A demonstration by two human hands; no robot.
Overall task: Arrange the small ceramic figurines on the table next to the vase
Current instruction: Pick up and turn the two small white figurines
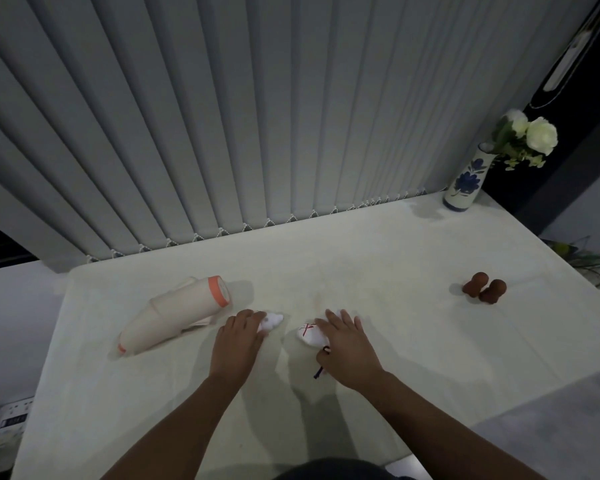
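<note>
- Reaching for both white figurines at once, you've got a hand on each, and both sit well away from the vase (465, 183), which stands at the far right corner of the worktop (361, 271).
- Your left hand (238, 336) lies over the small white figurine (272, 320), fingers loosely curled on its near side. It's touching, but I can't tell if it's a real grip yet.
- Your right hand (345, 341) is flatter, fingers spread over the red-marked white figurine (309, 336), with a dark cord (321, 367) trailing out under the palm. Also no clear pinch.
- Handling guess: they're ceramic, so light and stiff but glazed-slippery and chippy. Take each by the fat part of the body with fingertips on both sides, not by the cord or any thin bits.
- The two brown figurines (485, 289) are nearer the vase, out in front of it, but not beside it either.
- The peach tube thing (174, 315) lies on its side, farther from the vase than your left hand. Leave it be.
</note>
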